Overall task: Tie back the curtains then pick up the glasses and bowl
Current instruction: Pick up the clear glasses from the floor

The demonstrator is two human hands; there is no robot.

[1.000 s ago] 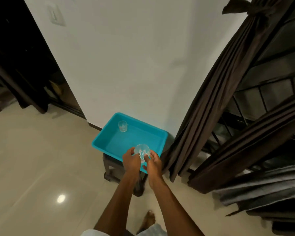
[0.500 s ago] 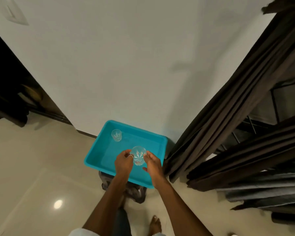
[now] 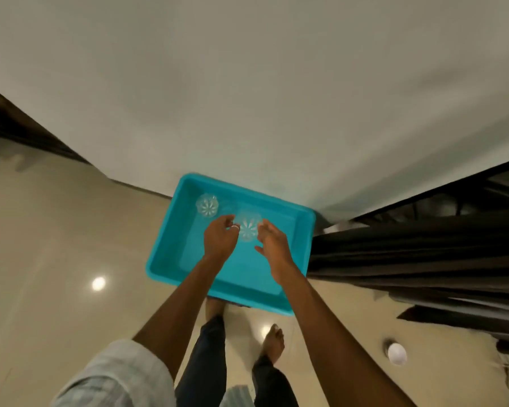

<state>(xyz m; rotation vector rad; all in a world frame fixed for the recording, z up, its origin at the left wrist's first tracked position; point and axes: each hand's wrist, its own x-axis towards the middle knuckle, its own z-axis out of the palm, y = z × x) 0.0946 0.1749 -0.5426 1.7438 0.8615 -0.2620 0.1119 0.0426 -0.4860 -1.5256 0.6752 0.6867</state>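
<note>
Here, both hands reached into the turquoise tray point(image 3: 303, 230) against the wall. The left hand point(image 3: 219, 240) and right hand point(image 3: 272, 245) flanked a clear glass point(image 3: 248, 226), fingers spread loosely beside it, neither grip closed. A second glass point(image 3: 207, 204) stood in the tray's far left corner. Dark curtains point(image 3: 423, 259) hung just right.

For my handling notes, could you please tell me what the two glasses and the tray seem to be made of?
Both glasses look like clear cut glass or hard plastic: the tray shows through, and star patterns mark their bases. The tray looks like moulded plastic, with even turquoise colour, rounded corners and a smooth finish.
</note>
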